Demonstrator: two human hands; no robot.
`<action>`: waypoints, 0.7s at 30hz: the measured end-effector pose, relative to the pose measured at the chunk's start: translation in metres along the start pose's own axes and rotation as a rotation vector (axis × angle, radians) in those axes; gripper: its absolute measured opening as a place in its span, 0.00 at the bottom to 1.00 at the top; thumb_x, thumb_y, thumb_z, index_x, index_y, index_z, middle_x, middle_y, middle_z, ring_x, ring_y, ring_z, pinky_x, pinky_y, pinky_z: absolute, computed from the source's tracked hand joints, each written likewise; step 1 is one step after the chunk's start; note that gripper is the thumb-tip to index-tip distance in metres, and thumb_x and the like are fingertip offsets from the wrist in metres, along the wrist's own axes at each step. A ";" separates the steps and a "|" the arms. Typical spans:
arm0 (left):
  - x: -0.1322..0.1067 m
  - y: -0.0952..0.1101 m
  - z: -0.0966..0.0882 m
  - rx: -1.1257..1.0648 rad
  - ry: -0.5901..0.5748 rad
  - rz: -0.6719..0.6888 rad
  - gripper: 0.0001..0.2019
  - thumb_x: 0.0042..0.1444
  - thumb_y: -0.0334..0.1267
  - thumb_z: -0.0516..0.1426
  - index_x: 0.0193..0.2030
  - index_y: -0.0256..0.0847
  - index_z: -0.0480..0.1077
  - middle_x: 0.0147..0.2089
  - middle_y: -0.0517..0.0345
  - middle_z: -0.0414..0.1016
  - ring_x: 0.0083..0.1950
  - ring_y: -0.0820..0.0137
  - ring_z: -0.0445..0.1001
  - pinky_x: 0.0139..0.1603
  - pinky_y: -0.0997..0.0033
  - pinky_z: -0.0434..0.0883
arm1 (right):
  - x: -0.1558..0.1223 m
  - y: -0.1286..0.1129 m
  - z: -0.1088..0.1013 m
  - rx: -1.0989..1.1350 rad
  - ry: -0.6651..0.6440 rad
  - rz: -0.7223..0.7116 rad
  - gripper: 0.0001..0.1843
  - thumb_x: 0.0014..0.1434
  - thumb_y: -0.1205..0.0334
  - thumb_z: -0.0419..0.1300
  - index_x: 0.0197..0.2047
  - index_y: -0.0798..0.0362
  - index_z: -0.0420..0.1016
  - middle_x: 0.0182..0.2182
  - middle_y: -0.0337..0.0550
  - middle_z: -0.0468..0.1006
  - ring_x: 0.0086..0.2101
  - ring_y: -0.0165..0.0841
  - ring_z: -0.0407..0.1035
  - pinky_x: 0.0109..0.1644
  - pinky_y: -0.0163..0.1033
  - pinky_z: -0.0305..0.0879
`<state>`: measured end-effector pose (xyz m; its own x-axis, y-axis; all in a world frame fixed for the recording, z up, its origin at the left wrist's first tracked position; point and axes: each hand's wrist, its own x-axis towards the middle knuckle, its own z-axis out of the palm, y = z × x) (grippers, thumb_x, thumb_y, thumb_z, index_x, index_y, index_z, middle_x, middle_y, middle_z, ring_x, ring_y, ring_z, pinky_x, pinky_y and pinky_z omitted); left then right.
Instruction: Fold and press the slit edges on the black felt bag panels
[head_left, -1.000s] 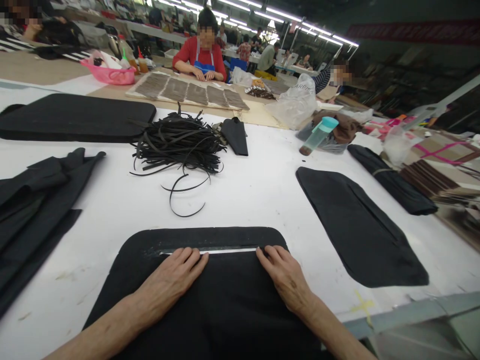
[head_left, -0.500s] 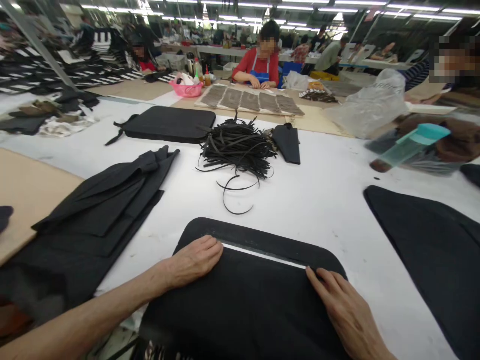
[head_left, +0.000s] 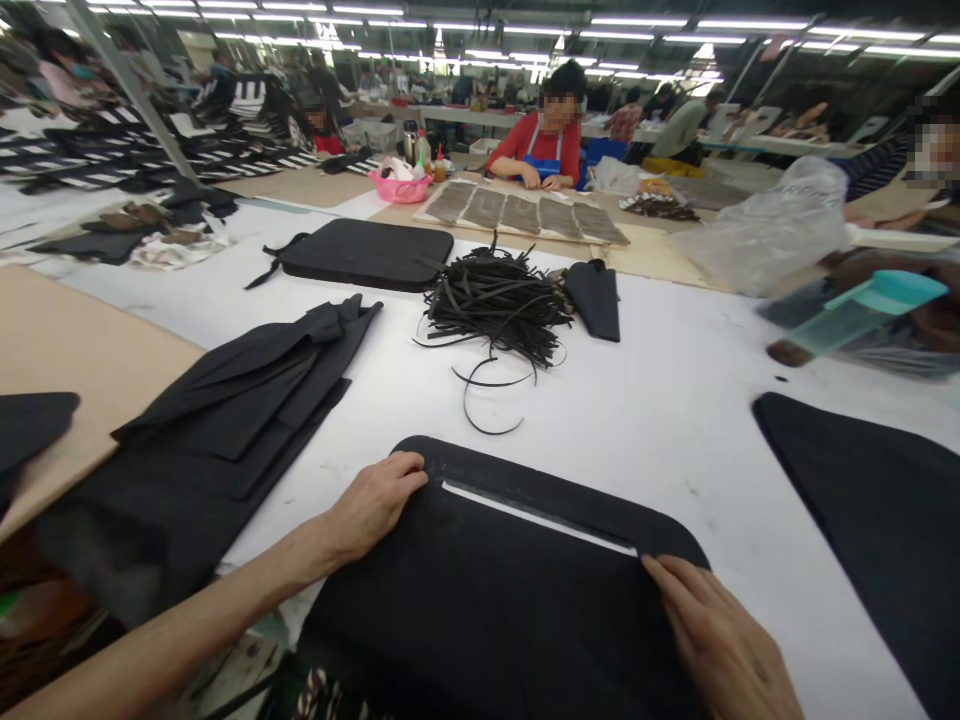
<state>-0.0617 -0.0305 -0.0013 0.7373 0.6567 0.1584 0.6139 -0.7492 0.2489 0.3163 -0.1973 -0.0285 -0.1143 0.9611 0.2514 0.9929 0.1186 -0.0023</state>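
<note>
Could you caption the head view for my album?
Left hand and right hand flank a white line on a black panel.

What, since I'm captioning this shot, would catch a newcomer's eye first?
Probably the white line across the black panel, between the left hand at the panel's far left corner and the right hand by the line's right end. Next, the tangle of black strips farther back on the table. Beyond it, a pink basket stands left of a person in red.

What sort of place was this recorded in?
Probably a factory workshop for cloth or leather goods: a heap of black strips lies on the white table, a co-worker in red works beyond, and rows of strip lights hang overhead.
</note>
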 end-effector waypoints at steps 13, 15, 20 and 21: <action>0.074 0.109 0.040 -0.043 -0.217 0.251 0.23 0.50 0.22 0.49 0.54 0.36 0.60 0.53 0.49 0.65 0.50 0.63 0.63 0.51 0.63 0.64 | 0.047 -0.003 -0.026 0.488 -0.076 0.330 0.07 0.59 0.63 0.51 0.33 0.50 0.69 0.32 0.39 0.72 0.33 0.32 0.68 0.37 0.37 0.65; 0.081 0.114 0.050 0.015 -0.251 0.291 0.28 0.46 0.22 0.51 0.57 0.35 0.57 0.56 0.47 0.63 0.52 0.62 0.62 0.53 0.62 0.62 | 0.050 -0.007 -0.022 0.481 -0.080 0.276 0.08 0.60 0.66 0.50 0.35 0.50 0.70 0.34 0.39 0.72 0.35 0.31 0.68 0.38 0.37 0.65; 0.086 0.119 0.059 0.119 -0.316 0.353 0.34 0.45 0.28 0.55 0.61 0.33 0.50 0.60 0.43 0.57 0.55 0.58 0.59 0.55 0.56 0.58 | 0.047 -0.018 -0.007 0.349 -0.077 0.086 0.15 0.61 0.72 0.46 0.44 0.53 0.70 0.39 0.45 0.71 0.40 0.33 0.65 0.42 0.39 0.66; 0.086 0.119 0.060 0.131 -0.316 0.353 0.34 0.45 0.29 0.55 0.61 0.33 0.49 0.60 0.43 0.57 0.55 0.57 0.59 0.55 0.56 0.58 | 0.045 -0.018 -0.005 0.320 -0.068 0.056 0.15 0.61 0.73 0.46 0.45 0.54 0.70 0.39 0.46 0.71 0.41 0.34 0.65 0.43 0.39 0.66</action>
<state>0.0914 -0.0689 -0.0150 0.9436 0.3180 -0.0919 0.3268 -0.9391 0.1065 0.2933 -0.1569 -0.0126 -0.0720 0.9815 0.1774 0.9386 0.1268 -0.3208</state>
